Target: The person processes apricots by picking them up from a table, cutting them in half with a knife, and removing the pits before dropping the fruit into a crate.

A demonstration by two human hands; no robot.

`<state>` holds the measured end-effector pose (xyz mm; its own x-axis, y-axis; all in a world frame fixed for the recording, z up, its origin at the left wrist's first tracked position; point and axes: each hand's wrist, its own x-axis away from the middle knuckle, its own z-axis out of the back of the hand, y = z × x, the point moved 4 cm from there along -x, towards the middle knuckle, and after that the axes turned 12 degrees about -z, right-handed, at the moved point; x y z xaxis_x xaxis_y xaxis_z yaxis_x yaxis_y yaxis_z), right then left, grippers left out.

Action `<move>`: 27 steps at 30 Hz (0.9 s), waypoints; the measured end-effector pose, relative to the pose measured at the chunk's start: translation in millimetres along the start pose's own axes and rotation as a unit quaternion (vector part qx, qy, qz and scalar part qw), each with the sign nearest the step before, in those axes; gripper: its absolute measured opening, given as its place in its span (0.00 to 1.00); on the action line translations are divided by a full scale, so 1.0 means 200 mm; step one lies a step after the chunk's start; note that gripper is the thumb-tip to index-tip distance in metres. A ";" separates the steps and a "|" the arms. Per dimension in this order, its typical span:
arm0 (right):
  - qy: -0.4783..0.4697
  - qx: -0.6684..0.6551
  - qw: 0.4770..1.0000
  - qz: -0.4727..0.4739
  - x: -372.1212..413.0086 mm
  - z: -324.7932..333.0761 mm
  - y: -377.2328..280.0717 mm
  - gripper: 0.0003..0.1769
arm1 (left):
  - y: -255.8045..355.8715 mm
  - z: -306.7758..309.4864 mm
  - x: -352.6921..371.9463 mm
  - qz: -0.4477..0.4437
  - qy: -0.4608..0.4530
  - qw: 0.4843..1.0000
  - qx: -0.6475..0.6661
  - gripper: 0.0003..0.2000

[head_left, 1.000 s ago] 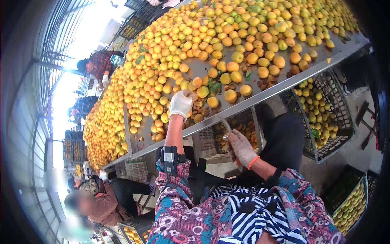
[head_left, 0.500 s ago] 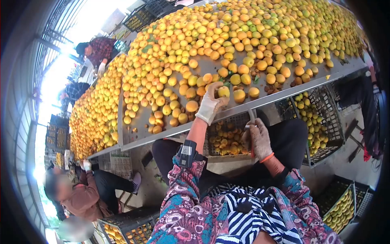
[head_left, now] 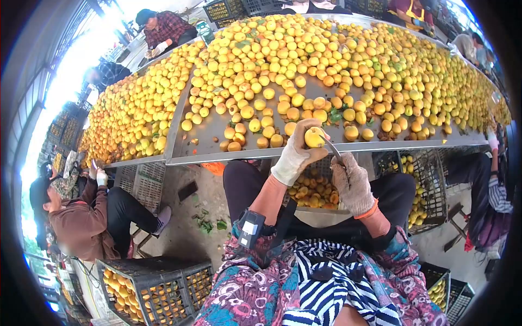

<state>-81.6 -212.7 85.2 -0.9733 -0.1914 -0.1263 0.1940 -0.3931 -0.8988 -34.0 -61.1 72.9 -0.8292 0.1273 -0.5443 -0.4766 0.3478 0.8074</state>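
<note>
My left hand (head_left: 293,158), in a whitish glove, is closed around a yellow apricot (head_left: 314,137) just above the table's near edge. My right hand (head_left: 353,186), in a soiled knit glove with an orange band at the wrist, grips a small curved knife (head_left: 332,148). Its blade reaches up to the right side of the fruit, though whether it cuts in cannot be made out. Behind both hands, loose apricots (head_left: 296,70) are heaped on the metal table (head_left: 206,130). A container of apricots (head_left: 314,190) sits below, between my knees.
The table's raised metal rim (head_left: 228,156) runs in front of me. A black crate (head_left: 163,288) of apricots stands at lower left, another crate (head_left: 432,179) under the table at right. A seated co-worker (head_left: 87,223) is at left; another person (head_left: 163,32) works across the table.
The apricot my left hand was reaching for is now lifted off the table and drawn toward me. My right hand has brought the knife up against it. The view has shifted.
</note>
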 end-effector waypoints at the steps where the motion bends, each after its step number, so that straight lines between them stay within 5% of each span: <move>1: 0.001 0.010 1.000 0.005 0.01 -0.01 -0.02 0.06 | 0.03 -0.01 0.01 -0.015 0.003 1.000 0.025 0.32; 5: 0.023 0.024 0.999 -0.001 0.02 -0.01 -0.06 0.05 | 0.07 0.05 0.03 0.067 0.006 0.991 0.116 0.30; 18: 0.030 0.058 0.995 0.072 0.06 0.10 -0.22 0.04 | 0.22 -0.02 -0.04 -0.098 -0.044 0.994 -0.036 0.24; 24: 0.035 0.056 0.996 0.056 0.08 0.11 -0.20 0.05 | 0.18 -0.02 -0.05 -0.088 0.016 0.994 -0.068 0.28; 27: 0.045 0.053 0.996 0.060 0.07 0.11 -0.20 0.05 | 0.18 -0.07 -0.04 -0.039 0.029 0.999 0.015 0.29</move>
<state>-100.8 -219.5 129.5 -0.9484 -0.1642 -0.2713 0.3170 -0.4664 -0.8259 -48.0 -62.3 110.4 -0.8058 0.0449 -0.5905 -0.5322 0.3825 0.7553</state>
